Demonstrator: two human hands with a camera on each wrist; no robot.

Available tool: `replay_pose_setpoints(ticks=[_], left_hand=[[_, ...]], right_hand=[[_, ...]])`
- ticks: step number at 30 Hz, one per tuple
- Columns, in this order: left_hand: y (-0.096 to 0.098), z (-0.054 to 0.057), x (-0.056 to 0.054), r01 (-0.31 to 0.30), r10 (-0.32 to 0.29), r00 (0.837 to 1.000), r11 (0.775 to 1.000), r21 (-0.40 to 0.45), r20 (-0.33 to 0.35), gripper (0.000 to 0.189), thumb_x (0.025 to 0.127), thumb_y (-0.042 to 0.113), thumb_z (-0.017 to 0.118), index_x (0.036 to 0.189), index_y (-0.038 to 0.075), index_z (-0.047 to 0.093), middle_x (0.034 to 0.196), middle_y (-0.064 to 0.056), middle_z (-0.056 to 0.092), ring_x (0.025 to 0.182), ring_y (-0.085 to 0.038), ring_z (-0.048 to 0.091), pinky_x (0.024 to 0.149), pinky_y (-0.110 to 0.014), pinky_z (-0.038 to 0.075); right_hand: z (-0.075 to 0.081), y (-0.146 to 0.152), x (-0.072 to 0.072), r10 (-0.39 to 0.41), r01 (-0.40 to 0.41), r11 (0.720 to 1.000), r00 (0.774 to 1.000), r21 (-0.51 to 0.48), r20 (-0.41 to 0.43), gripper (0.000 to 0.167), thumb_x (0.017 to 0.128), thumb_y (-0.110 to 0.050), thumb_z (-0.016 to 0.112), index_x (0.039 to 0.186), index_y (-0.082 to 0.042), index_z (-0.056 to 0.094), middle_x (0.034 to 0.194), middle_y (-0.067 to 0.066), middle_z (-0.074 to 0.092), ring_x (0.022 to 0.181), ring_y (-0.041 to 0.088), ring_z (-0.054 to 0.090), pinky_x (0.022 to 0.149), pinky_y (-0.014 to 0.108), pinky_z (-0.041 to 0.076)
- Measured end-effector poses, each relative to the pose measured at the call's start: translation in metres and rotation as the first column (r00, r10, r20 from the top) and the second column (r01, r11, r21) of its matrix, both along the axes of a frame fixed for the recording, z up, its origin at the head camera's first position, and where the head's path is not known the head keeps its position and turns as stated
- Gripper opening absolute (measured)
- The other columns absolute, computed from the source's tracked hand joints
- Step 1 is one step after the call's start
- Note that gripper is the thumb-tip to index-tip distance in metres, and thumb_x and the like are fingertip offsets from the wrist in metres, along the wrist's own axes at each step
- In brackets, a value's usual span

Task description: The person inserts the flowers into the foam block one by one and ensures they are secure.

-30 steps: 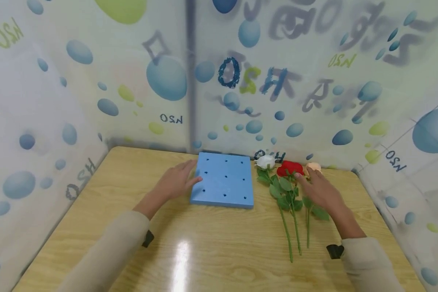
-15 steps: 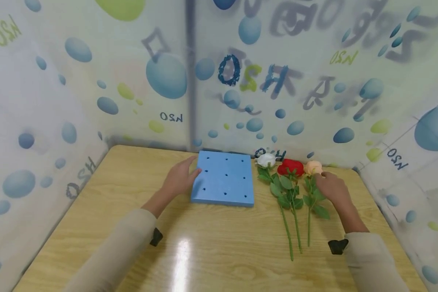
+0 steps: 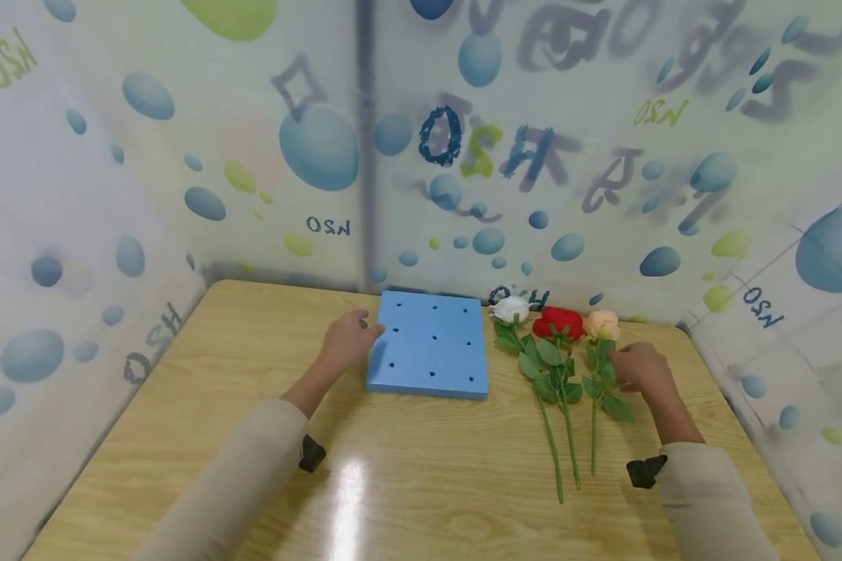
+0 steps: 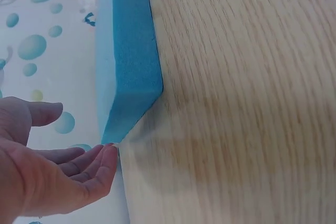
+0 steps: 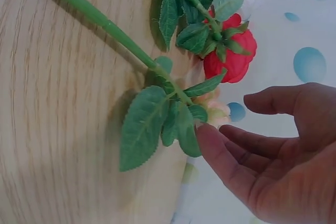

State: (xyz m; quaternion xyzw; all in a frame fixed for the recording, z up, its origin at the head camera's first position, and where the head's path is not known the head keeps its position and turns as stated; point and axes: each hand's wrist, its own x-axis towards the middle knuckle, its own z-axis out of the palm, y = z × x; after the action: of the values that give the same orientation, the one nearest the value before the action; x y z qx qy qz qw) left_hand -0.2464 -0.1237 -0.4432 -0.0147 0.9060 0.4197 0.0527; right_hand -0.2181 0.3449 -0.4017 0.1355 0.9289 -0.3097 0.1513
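Left hand [image 3: 348, 343] relaxed at left edge of blue board [image 3: 415, 354]. Right hand [image 3: 643, 368] loose, thumb apart, just beside peach rose [image 3: 602, 322] on counter [image 3: 463, 475].

The place looked like a small screened-off booth, though whether it stood in a home, an office or a workshop could not be told. A back wall [image 3: 407, 47], a left wall [image 3: 21, 187] and a right wall [image 3: 817, 436] closed in a wood-grain table [image 3: 435, 483]. Their pale covering bore bubbles [image 3: 319, 148] and mirrored H2O lettering [image 3: 440, 136]. Blurred grey characters [image 3: 564, 37] seemed to show through the back, as through thin sheeting.
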Motion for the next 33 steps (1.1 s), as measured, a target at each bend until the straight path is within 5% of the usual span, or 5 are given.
replay_pose_setpoints(ticks=[5, 11, 16, 23, 33], left_hand=[[0.003, 0.000, 0.000, -0.007, 0.008, 0.999, 1.000, -0.014, 0.052, 0.062, 0.097, 0.033, 0.055, 0.144, -0.005, 0.039, 0.132, -0.024, 0.056, 0.120, -0.037, 0.054, 0.096, -0.049, 0.047], [0.007, 0.001, 0.002, -0.026, 0.028, 0.998, 0.999, -0.032, 0.062, 0.060, 0.097, 0.032, 0.055, 0.141, -0.007, 0.042, 0.129, -0.024, 0.059, 0.113, -0.034, 0.059, 0.095, -0.048, 0.047], [0.011, -0.002, 0.002, -0.029, 0.030, 0.997, 0.999, -0.023, 0.076, 0.058, 0.098, 0.030, 0.054, 0.140, -0.007, 0.042, 0.136, -0.026, 0.052, 0.118, -0.036, 0.056, 0.099, -0.049, 0.045], [0.015, -0.009, 0.000, -0.029, 0.033, 0.994, 0.999, -0.046, 0.102, 0.058, 0.097, 0.030, 0.055, 0.140, -0.006, 0.044, 0.145, -0.024, 0.044, 0.132, -0.039, 0.044, 0.105, -0.050, 0.039], [0.018, -0.013, 0.000, -0.029, 0.033, 0.996, 0.998, -0.052, 0.080, 0.050, 0.094, 0.023, 0.058, 0.133, -0.007, 0.052, 0.139, -0.024, 0.051, 0.127, -0.038, 0.050, 0.102, -0.050, 0.042]], right_hand=[[-0.007, -0.001, -0.002, -0.030, 0.029, 0.998, 1.000, -0.053, -0.002, 0.054, 0.095, -0.023, 0.047, 0.127, 0.022, 0.045, 0.117, 0.037, 0.053, 0.088, 0.036, 0.066, 0.071, 0.038, 0.058], [-0.013, -0.004, -0.004, -0.040, 0.041, 0.998, 0.999, -0.048, 0.018, 0.037, 0.095, -0.023, 0.049, 0.105, 0.013, 0.054, 0.080, 0.016, 0.058, 0.077, 0.026, 0.065, 0.068, 0.037, 0.058], [-0.019, -0.004, -0.005, -0.032, 0.033, 0.999, 0.999, -0.027, 0.015, 0.034, 0.095, -0.023, 0.051, 0.100, 0.010, 0.054, 0.074, 0.010, 0.055, 0.068, 0.021, 0.064, 0.063, 0.033, 0.057], [-0.031, -0.009, -0.005, 0.002, -0.001, 0.997, 1.000, 0.081, -0.011, 0.037, 0.094, -0.030, 0.054, 0.066, -0.007, 0.050, 0.051, -0.002, 0.046, 0.047, 0.013, 0.054, 0.050, 0.027, 0.047], [-0.041, -0.007, -0.004, 0.020, -0.011, 0.985, 0.998, 0.171, -0.054, 0.034, 0.089, -0.027, 0.054, 0.062, -0.007, 0.052, 0.062, 0.007, 0.056, 0.051, 0.016, 0.055, 0.049, 0.027, 0.044]])
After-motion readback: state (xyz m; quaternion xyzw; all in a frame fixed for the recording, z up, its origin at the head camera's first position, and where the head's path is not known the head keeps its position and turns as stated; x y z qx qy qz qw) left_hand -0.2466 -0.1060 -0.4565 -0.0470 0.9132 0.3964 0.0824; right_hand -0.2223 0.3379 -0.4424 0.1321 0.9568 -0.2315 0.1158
